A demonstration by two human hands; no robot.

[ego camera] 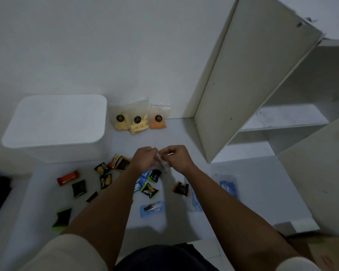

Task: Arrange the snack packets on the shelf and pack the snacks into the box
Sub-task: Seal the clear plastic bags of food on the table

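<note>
Both hands pinching clear packet

Looks like a plain room at home: bare white wall, pale floor, an empty white shelf unit and a white lidded box.

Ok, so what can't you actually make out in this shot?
All from the head view:
- What the left hand and right hand hold: small, clear, blurred, covered by the fingers.
- White box: the lid hides its contents.
- Blue packets: partly hidden under the left forearm.
- Clear bags by the wall: labels too small to read.
- Shelf: cut off by the right edge.
</note>
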